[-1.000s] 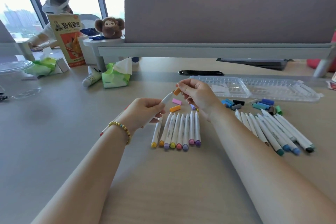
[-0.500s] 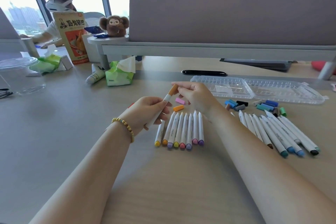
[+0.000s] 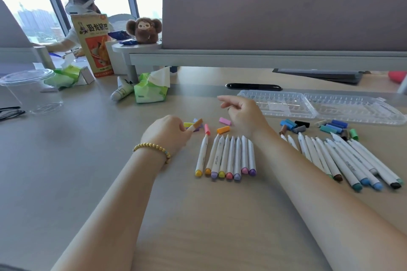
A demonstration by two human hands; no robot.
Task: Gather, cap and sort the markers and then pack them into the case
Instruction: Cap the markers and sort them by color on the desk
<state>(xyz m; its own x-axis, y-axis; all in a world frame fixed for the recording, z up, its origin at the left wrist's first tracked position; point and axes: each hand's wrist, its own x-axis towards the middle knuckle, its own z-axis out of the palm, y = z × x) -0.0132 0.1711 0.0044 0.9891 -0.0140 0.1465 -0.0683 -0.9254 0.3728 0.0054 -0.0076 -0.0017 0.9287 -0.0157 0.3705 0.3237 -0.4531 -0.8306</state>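
Note:
My left hand (image 3: 167, 133) grips a white marker whose orange-capped end (image 3: 197, 124) sticks out to the right, low over the table. My right hand (image 3: 244, 114) hovers above the loose caps with fingers loosely curled and nothing in it. Between my arms a row of white markers (image 3: 226, 156) lies side by side, their coloured ends toward me. A second bunch of markers (image 3: 343, 160) with blue, teal, brown and black ends lies to the right. Loose caps are scattered: pink (image 3: 224, 121), orange (image 3: 223, 130), red (image 3: 207, 129), yellow (image 3: 189, 125). The clear plastic case (image 3: 308, 109) lies open behind.
Blue, teal, black and green caps (image 3: 330, 126) lie in front of the case. A green tissue pack (image 3: 150, 91), a white tube (image 3: 122, 92) and a clear plastic cup (image 3: 30, 92) stand at the left. A black pen (image 3: 253, 87) lies behind the case. Other people sit beyond the divider.
My right hand has let go of the orange cap and drawn back to the right. My left hand has lowered the capped marker toward the table, to the left of the row.

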